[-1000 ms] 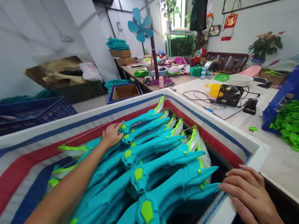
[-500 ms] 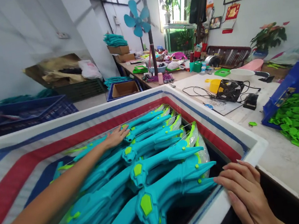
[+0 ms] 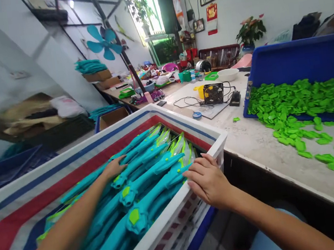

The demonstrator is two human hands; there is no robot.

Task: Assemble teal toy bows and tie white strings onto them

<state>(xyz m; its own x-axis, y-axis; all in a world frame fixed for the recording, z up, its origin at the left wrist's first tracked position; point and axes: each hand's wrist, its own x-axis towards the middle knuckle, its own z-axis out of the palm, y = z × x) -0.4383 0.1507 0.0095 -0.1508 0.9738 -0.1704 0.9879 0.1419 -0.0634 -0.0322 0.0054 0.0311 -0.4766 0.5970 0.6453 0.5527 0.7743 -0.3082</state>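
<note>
The person's left hand (image 3: 116, 167) lies palm down among the turquoise toy bows (image 3: 155, 193), on one toward the far side of the stack; its fingertips are hidden, so I can't tell from here whether it grips that bow or only presses on it. The right hand (image 3: 208, 180) is bent over the near right part of the rim of a white crate (image 3: 219, 141), its fingers close to the tips of the nearest bows. How firmly it holds that rim, I can't tell.

The bows are all inside the crate, packed side by side in slanting rows, with lime green plates at their middles and clear and green parts toward the far right. A red, white and blue striped cloth (image 3: 69, 175) lines the crate.

To the right stands a pale bench (image 3: 249, 151). On it a blue bin (image 3: 299, 60) opens toward the near side, and a heap of flat green pieces (image 3: 297, 96) spills out of it. Farther off on the bench are a small black fan (image 3: 213, 94), a yellow scoop (image 3: 200, 91) beside it and a white bowl (image 3: 228, 75). On the far left, a blue-bladed fan (image 3: 104, 43) hangs on a slanting pole.
</note>
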